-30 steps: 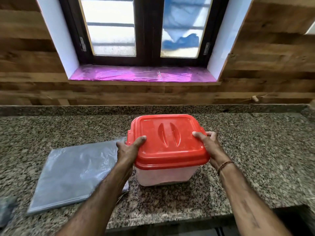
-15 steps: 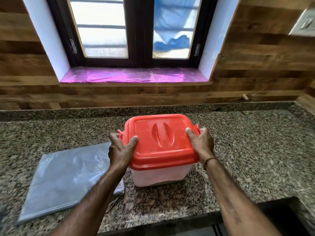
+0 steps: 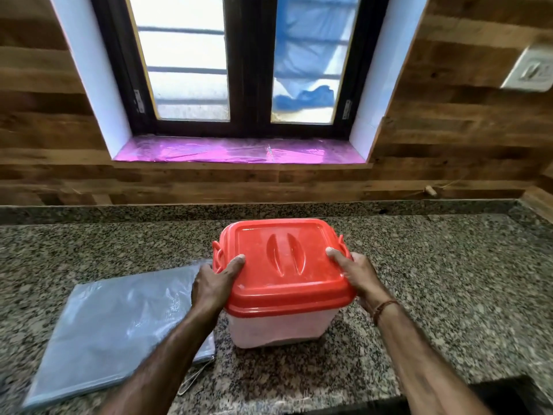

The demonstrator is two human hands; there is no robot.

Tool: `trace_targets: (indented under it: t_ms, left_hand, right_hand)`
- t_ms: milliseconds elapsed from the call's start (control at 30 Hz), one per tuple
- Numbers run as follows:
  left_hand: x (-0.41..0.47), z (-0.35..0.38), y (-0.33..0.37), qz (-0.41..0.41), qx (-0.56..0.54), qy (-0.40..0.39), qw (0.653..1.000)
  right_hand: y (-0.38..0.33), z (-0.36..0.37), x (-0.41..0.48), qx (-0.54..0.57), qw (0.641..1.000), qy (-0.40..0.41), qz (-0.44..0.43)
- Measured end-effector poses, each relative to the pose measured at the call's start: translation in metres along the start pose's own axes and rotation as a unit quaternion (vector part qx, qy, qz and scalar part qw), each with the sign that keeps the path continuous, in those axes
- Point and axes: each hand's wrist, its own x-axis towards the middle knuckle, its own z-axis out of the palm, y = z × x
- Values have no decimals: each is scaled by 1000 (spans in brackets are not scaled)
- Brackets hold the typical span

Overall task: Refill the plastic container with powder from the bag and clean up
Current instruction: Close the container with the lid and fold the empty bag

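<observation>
Your left hand (image 3: pixel 214 284) and right hand (image 3: pixel 357 275) clasp the sides of the one translucent plastic container (image 3: pixel 281 327), thumbs pressed on its red lid (image 3: pixel 284 265), mid-counter on the speckled granite worktop (image 3: pixel 449 280). With the lid on and one flattened grey plastic bag (image 3: pixel 113 330) lying just left, the refill looks done; cleanup seems left.
</observation>
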Motion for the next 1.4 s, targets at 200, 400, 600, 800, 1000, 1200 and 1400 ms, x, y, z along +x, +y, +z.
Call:
trace_targets:
  t_ms: [200, 400, 600, 800, 1000, 1200, 1400]
  left_hand:
    - [11, 12, 23, -20, -67, 28, 997]
    - [104, 14, 72, 3, -49, 42, 998]
    - [171, 52, 100, 9, 6, 93, 996]
    - [220, 90, 102, 24, -1, 122, 992]
    - [254, 96, 94, 29, -23, 125, 991]
    - [259, 106, 90, 16, 8, 117, 993]
    - [242, 97, 88, 0, 79, 77, 994]
  right_hand:
    - [1, 7, 20, -21, 997, 66, -36]
    - [-56, 22, 96, -16, 997, 62, -47]
    - [-98, 24, 183, -28, 996, 49, -67]
    - [-93, 30, 263, -59, 994, 49, -76]
    - [-100, 40, 283, -55, 993, 50, -90]
    - [-90, 39, 297, -40, 995, 61, -73]
    - [-97, 43, 278, -189, 968, 104, -130]
